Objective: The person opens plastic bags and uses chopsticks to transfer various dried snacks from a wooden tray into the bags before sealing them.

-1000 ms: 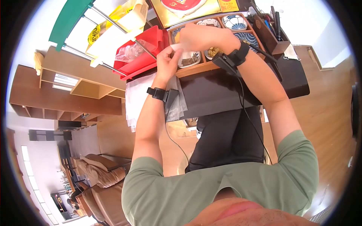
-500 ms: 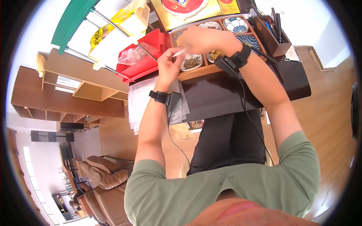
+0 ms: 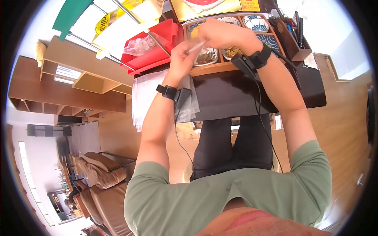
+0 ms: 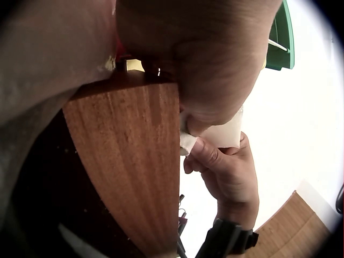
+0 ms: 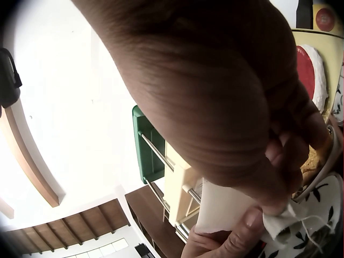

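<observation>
A thin white piece of soft material [image 4: 226, 134] with loose threads [image 5: 313, 224] at one end is stretched between the two hands. The left hand [image 3: 182, 61] pinches it between thumb and fingers at the tray's left side. Over the wooden tray [image 3: 212, 69], the right hand [image 3: 226, 35] grips the other side with curled fingers; its fingertips are partly hidden. Below the hands are a patterned bowl of dark brown pieces [image 3: 206, 58] and a bowl of yellowish pieces [image 3: 233, 52].
Left of the tray stands a red bin [image 3: 151, 49] holding clear plastic. Clear bags [image 3: 151, 96] lie at the table's front left. A wooden pen holder [image 3: 289, 39] is at the right, and a gold box [image 3: 212, 13] is behind.
The head view has shifted, with the tray sitting further right in it. The white piece shows more plainly between the hands; both hands still hold it.
</observation>
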### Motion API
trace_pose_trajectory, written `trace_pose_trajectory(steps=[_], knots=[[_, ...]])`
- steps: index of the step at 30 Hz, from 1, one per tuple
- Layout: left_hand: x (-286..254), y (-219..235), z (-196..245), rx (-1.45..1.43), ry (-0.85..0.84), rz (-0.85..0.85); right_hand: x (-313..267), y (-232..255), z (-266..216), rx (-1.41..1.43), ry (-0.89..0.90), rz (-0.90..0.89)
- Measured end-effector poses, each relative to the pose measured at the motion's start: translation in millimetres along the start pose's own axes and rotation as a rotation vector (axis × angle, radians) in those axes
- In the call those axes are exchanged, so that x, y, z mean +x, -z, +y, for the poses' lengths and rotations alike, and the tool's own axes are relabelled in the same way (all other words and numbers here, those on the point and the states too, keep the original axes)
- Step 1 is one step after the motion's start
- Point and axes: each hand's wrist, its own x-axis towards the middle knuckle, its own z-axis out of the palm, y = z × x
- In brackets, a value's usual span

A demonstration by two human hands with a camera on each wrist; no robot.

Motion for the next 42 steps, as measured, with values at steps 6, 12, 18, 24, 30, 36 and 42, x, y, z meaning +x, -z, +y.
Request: trace_pose_trajectory(steps=[6, 12, 18, 24, 30, 36, 42], knots=[[1, 0, 2, 0.007, 0.042, 0.008, 2, 5, 3, 0.057, -0.022, -0.023], [0, 2, -4, 0.056, 0.032, -0.003, 1, -1, 6, 0.043, 0.032, 0.025], [-1, 1, -1, -0.002, 0.123, 0.063, -1, 7, -2, 0.06, -0.024, -0.003], [-1, 0, -1, -0.076, 0.151, 0.057, -1, 3, -4, 0.113, -0.033, -0.034], [0, 1, -10, -0.028, 0.114, 0.047, -1, 5, -5, 0.11, -0.05, -0.012], [0, 0, -2, -0.048, 0.127, 0.063, -1, 5, -2, 0.107, -0.033, 0.022], [0, 4, -14, 0.141, 0.064, 0.036, 1, 0, 1, 0.098, 0.03, 0.065]])
